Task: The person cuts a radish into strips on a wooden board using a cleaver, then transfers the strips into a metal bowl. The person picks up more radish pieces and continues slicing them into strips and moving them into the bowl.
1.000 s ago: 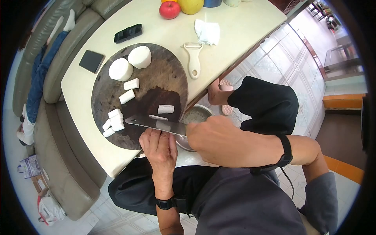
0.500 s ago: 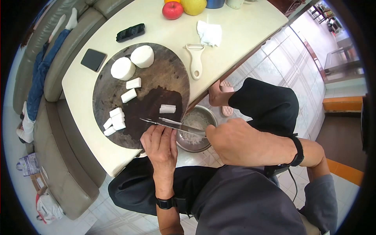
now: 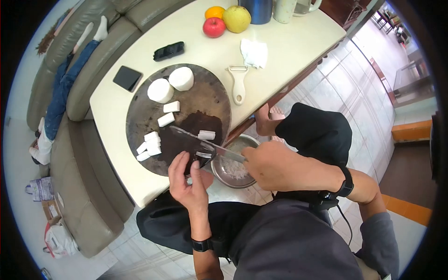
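Observation:
My right hand (image 3: 280, 165) grips the handle of a kitchen knife (image 3: 221, 151). Its blade reaches left over the round wooden chopping board (image 3: 196, 95). By the board's near edge is my left hand (image 3: 189, 186), palm turned up and fingers apart, holding nothing. Thin white slices (image 3: 203, 155) lie just under the blade, and a stack of cut white strips (image 3: 206, 135) rests beyond it. Farther left are white radish-like sticks (image 3: 150, 146), two more short blocks (image 3: 166, 119) and two thick round chunks (image 3: 160, 90).
Below the board's edge, a metal bowl (image 3: 235, 183) holds white shreds. A peeler (image 3: 238, 84), a white tissue (image 3: 254, 53), a phone (image 3: 127, 78), a black packet (image 3: 169, 51) and fruit (image 3: 236, 19) are on the table (image 3: 112, 135). A person lies on the sofa (image 3: 88, 186).
My left hand has come off the slices and turned palm up, its fingers opening. The knife blade has tilted, its tip now farther up the board. The camera view has shifted slightly.

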Tool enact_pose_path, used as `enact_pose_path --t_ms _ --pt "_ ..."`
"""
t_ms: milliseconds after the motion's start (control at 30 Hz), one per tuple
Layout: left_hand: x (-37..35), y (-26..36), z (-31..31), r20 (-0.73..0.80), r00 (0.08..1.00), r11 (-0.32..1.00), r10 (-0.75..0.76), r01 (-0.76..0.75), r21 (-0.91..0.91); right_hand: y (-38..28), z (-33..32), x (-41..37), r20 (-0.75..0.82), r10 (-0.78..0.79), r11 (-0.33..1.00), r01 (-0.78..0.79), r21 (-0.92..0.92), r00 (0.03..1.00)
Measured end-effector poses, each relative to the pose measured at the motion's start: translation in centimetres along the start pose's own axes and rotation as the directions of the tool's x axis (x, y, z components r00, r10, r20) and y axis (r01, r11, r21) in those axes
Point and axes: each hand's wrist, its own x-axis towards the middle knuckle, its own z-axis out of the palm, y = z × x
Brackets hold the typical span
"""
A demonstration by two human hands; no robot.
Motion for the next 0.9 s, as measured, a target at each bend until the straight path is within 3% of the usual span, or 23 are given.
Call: enact_pose_path --t_ms 33,67,100,133,167,200,233,267,333,367,400,467,533,600,633,667,733,833,900 --pt "-0.1 0.3 0.0 -0.048 0.991 0.98 -0.129 0.12 -0.16 0.0 -0.3 -0.2 -0.009 -0.015 1.0 0.015 -0.008 1.0" --pt "-0.2 0.8 -0.2 -0.063 0.991 0.982 -0.116 0.105 -0.159 -0.1 -0.6 -0.5 -0.02 0.036 0.987 -0.033 0.155 0.999" --pt "-0.2 1.6 -0.4 0.001 0.933 0.838 -0.36 0.324 -0.439 -0.1 -0.9 -0.8 -0.019 0.084 0.947 -0.074 0.313 0.996" --pt "0.0 2.3 -0.6 0.133 0.826 0.571 -0.548 0.485 -0.662 -0.1 -1.3 -1.0 -0.025 0.063 0.952 -0.052 0.302 0.998" --pt "-0.1 2.5 -0.6 0.228 0.794 0.459 -0.563 0.531 -0.712 -0.1 -1.6 -1.2 0.127 0.105 0.876 -0.152 0.458 0.986" --pt "-0.1 2.5 -0.9 0.389 0.772 0.205 -0.502 0.543 -0.814 -0.1 -1.9 -1.4 0.284 0.12 0.77 -0.27 0.578 0.951" --pt "-0.2 2.8 -0.7 0.441 0.723 0.092 -0.532 0.567 -0.819 -0.1 -1.6 -1.8 0.293 0.091 0.696 -0.271 0.664 0.952" --pt "-0.3 3.3 -0.5 0.496 0.672 -0.024 -0.55 0.581 -0.814 0.4 -0.9 -2.1 0.29 0.076 0.715 -0.254 0.651 0.954" --pt "-1.1 2.4 -0.4 0.488 0.683 -0.003 -0.543 0.579 -0.815 1.4 0.5 -2.6 0.303 -0.002 0.568 -0.249 0.785 0.953" --pt "-1.8 1.6 -0.3 0.498 0.676 0.013 -0.542 0.6 -0.8 1.4 0.6 -3.0 0.304 0.005 0.565 -0.254 0.785 0.953" --pt "-2.6 0.8 -0.2 0.48 0.692 0.015 -0.539 0.577 -0.816 1.6 0.8 -3.3 0.306 -0.008 0.586 -0.243 0.773 0.952" --pt "-3.6 0.7 0.1 0.491 0.586 -0.02 -0.644 0.629 -0.777 2.1 1.0 -4.3 0.295 0.051 0.602 -0.265 0.753 0.954" --pt "-4.2 1.1 0.5 0.44 0.591 -0.016 -0.676 0.585 -0.811 1.7 0.3 -4.9 0.29 0.094 0.694 -0.272 0.667 0.952" --pt "-4.8 1.5 0.5 0.392 0.529 -0.032 -0.753 0.565 -0.824 1.2 0.1 -5.4 0.11 0.195 0.805 -0.223 0.55 0.975" --pt "-5.2 1.1 0.6 0.397 0.527 -0.047 -0.751 0.558 -0.829 1.7 0.8 -5.2 -0.044 0.115 0.943 -0.096 0.319 0.992" --pt "-5.5 0.8 0.7 0.391 0.534 -0.05 -0.749 0.544 -0.838 2.0 0.9 -5.3 -0.043 0.105 0.948 -0.087 0.306 0.994" --pt "-5.7 0.4 0.9 0.403 0.527 -0.091 -0.748 0.519 -0.85 1.5 0.9 -5.1 -0.097 0.046 0.997 -0.04 0.064 0.994" --pt "-5.6 -0.2 1.1 0.397 0.514 -0.129 -0.761 0.479 -0.868 1.8 1.7 -4.9 -0.149 -0.019 0.991 -0.001 -0.133 0.989" --pt "-5.5 -0.6 1.4 0.403 0.509 -0.155 -0.761 0.46 -0.874 1.7 1.8 -4.7 -0.15 -0.051 0.984 0.024 -0.177 0.987"
